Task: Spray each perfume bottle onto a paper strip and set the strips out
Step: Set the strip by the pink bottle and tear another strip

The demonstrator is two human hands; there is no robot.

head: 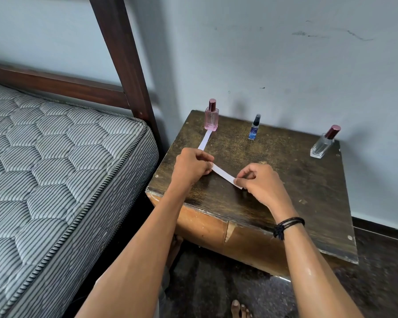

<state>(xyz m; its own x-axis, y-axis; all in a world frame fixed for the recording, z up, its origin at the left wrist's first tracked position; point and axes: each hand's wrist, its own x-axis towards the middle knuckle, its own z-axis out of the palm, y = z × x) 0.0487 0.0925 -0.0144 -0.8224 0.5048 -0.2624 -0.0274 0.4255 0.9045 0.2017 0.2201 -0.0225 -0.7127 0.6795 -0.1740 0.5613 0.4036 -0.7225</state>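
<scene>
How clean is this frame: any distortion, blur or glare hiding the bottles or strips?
Head view: wide-angle bending tilts the bedpost and the clear bottle; light is soft and even, with faint bottle shadows on the wall; the held strip, pink bottle and blue bottle are sharp, its label unreadable; only a mild sheen on the right forearm, no glare.

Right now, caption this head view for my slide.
Left hand and right hand pinch a paper strip over a worn wooden table; a second strip lies before the pink perfume bottle.
</scene>
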